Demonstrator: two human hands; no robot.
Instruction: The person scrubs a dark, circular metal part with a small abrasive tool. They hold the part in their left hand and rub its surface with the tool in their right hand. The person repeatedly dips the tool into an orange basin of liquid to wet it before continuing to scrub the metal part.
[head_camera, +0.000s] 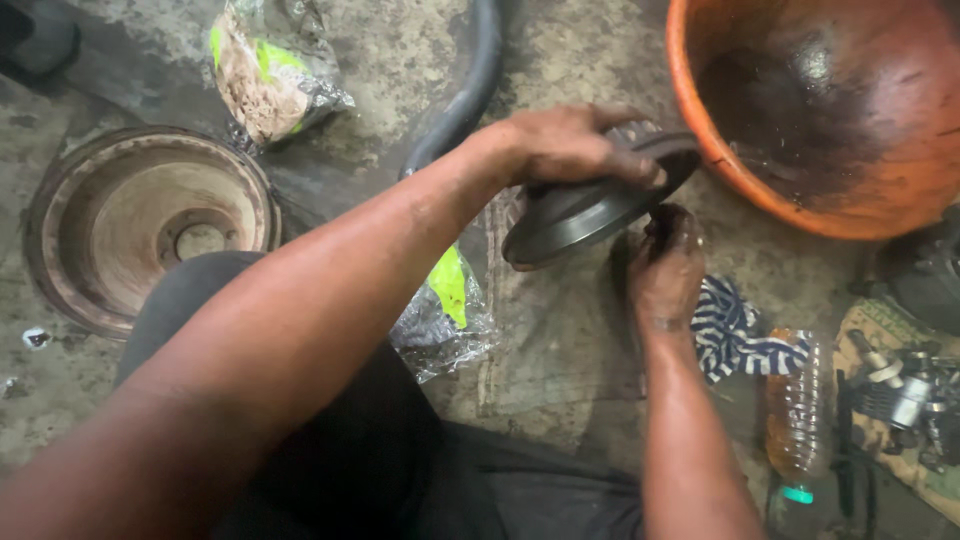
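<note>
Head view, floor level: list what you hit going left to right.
Rusty brake drum → crumpled plastic wrapper → black hose → dark round disc held in both hands → striped cloth → plastic bottle → greasy metal parts.

Both forearms are bare to the edge of the view, with no sleeves, watch or gloves showing. The left hand (565, 145) and right hand (665, 265) are smeared with dark grease, heaviest on the fingers (668, 228) of the right. Below the arms, the person's legs are covered by dark, plain trousers (400, 470) of a charcoal-black cloth.
</note>
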